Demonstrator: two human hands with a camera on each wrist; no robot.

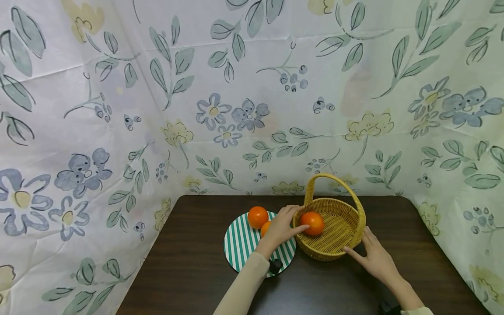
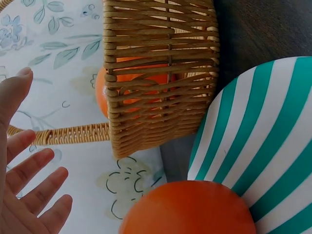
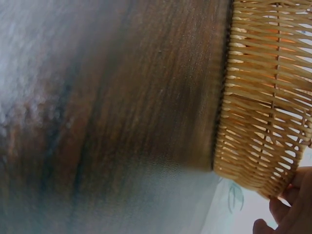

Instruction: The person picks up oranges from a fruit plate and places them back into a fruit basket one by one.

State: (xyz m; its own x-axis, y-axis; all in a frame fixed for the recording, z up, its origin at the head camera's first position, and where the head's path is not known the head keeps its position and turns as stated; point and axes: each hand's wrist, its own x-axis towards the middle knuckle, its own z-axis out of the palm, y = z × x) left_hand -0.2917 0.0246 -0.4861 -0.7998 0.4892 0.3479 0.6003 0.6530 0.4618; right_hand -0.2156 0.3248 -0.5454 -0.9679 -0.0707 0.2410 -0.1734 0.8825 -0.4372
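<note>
A yellow wicker basket (image 1: 338, 229) with an arched handle stands on the table, one orange (image 1: 312, 223) inside at its left. My left hand (image 1: 281, 225) is at the basket's left rim, thumb extended toward that orange; in the left wrist view its fingers are spread and hold nothing. Beneath this hand, a round green-and-white striped plate (image 1: 236, 243) bears an orange (image 1: 257, 217) and a second orange (image 1: 265, 228), partly hidden by the hand. My right hand (image 1: 376, 258) holds the basket's right side near the handle's base, its fingertips against the woven wall (image 3: 263, 122).
The dark wooden table (image 1: 185, 262) reaches back to a hanging cloth (image 1: 244, 87) printed with flowers and leaves, which also covers both sides. The basket's handle (image 1: 334, 177) rises above its rim. Basket and plate stand close side by side.
</note>
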